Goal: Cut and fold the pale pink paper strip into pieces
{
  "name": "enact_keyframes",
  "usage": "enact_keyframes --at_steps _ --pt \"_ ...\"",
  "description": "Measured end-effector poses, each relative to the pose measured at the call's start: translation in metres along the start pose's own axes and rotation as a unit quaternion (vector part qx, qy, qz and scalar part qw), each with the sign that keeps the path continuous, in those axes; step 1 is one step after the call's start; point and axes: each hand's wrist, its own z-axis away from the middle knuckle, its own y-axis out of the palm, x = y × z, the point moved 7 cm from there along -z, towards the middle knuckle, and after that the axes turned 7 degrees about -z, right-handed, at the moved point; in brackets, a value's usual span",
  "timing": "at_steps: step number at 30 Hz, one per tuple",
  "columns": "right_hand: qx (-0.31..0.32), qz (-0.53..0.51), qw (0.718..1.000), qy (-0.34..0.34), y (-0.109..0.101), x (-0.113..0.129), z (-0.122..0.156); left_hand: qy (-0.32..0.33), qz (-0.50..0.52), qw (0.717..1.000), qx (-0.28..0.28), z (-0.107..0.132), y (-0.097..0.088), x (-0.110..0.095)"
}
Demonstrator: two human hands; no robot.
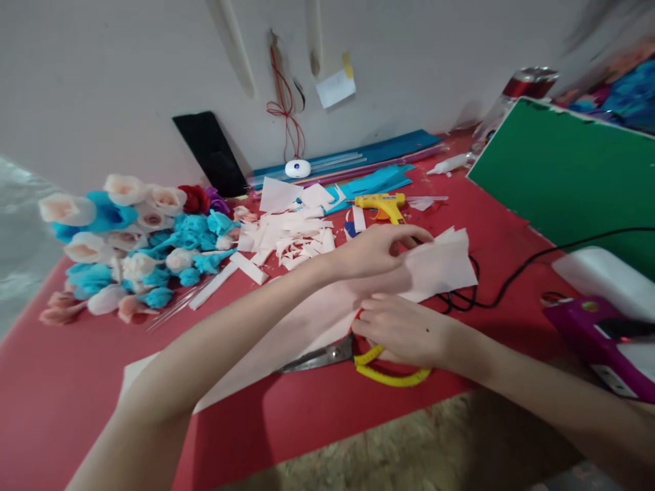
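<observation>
At nine o'clock on the red table (56, 389) a heap of blue and cream paper flowers (127, 252) is bunched together, out of the way of the hands, with cut scraps (291, 239) spilled just beside it towards eleven. The pale pink sheet (445, 266) runs from the near edge to the table's middle. The left hand (376, 251) reaches in from seven o'clock, forearm stretched long over the sheet, thumb and fingertips pinched shut on its upper edge, seemingly to keep it taut. The yellow-handled scissors (327, 354) lie at six o'clock, partly under the sheet, close for grabbing. The right hand (404, 329) comes in from four o'clock, knuckles up, fingers curled on the sheet's lower edge above the handles; whether it grips or only presses I cannot tell. A yellow glue gun (381, 203) sits at twelve, and a green board (568, 170) at two
</observation>
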Motion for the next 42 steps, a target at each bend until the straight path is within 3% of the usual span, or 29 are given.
enact_keyframes --at_steps 3,6,11,14,18,21,25,32,36,42 --pt "0.007 0.002 1.0 0.009 -0.004 -0.003 0.002 0.015 -0.059 0.997 -0.053 0.005 -0.009 0.006" --pt "0.005 0.005 1.0 0.012 -0.004 -0.007 0.005 0.044 -0.119 0.987 -0.101 0.033 -0.024 0.009" --pt "-0.013 0.01 1.0 0.005 0.003 -0.012 0.01 0.077 -0.137 0.987 0.01 0.112 -0.026 0.011" --pt "-0.022 0.014 1.0 0.01 0.003 -0.013 0.01 0.084 -0.122 0.989 0.023 0.155 -0.026 0.016" --pt "-0.033 0.015 0.999 0.013 -0.002 -0.013 0.01 0.069 -0.061 0.995 0.036 0.188 -0.019 0.025" --pt "-0.05 0.025 0.998 0.003 -0.008 -0.013 0.012 0.043 -0.034 0.997 0.053 0.196 -0.011 0.029" --pt "-0.056 0.076 0.995 -0.012 -0.011 -0.015 0.022 0.042 -0.072 0.996 0.042 0.195 -0.005 0.029" --pt "-0.159 0.156 0.974 -0.045 -0.021 -0.015 0.043 0.041 -0.084 0.996 0.009 0.19 0.002 0.032" --pt "-0.129 0.161 0.976 -0.075 -0.018 -0.011 0.043 0.046 -0.085 0.995 -0.007 0.188 0.001 0.032" --pt "-0.065 0.282 0.956 -0.056 -0.003 -0.008 0.04 0.057 -0.095 0.994 -0.011 0.191 0.003 0.033"
